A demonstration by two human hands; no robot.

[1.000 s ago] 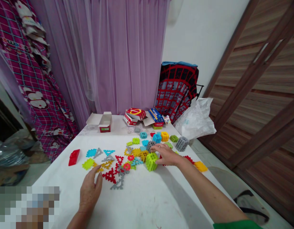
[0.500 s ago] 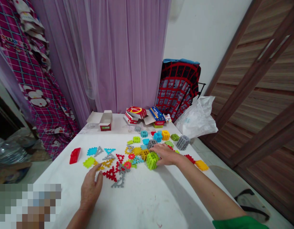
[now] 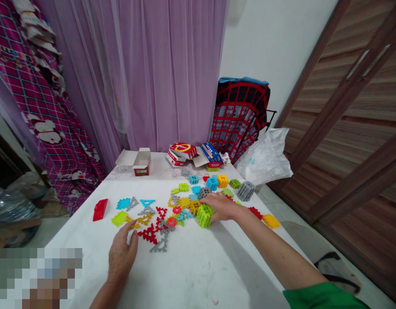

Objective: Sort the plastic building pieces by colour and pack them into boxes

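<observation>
My right hand (image 3: 222,207) curls over the top and right side of a lime-green stack of interlocking plastic pieces (image 3: 204,216); its fingertips are partly hidden behind it. A dark grey block of pieces (image 3: 204,193) sits right behind those fingers, and a mustard-yellow block (image 3: 194,207) touches the stack's left. On the left, my left hand (image 3: 122,246) rests with thumb and fingers apart, its fingertips beside mustard-yellow triangle pieces (image 3: 143,220). A red triangle piece (image 3: 149,234) and a grey triangle piece (image 3: 159,244) lie to its right.
Loose pieces spread over the white table (image 3: 185,274). A grey block (image 3: 246,191) and a yellow square piece (image 3: 271,221) lie near the right edge. A red object (image 3: 100,209) is at left. Opened boxes (image 3: 142,163) and a plastic bag (image 3: 265,159) stand at the back.
The view has shifted very slightly. Both hands and the pieces stay practically where they were.
</observation>
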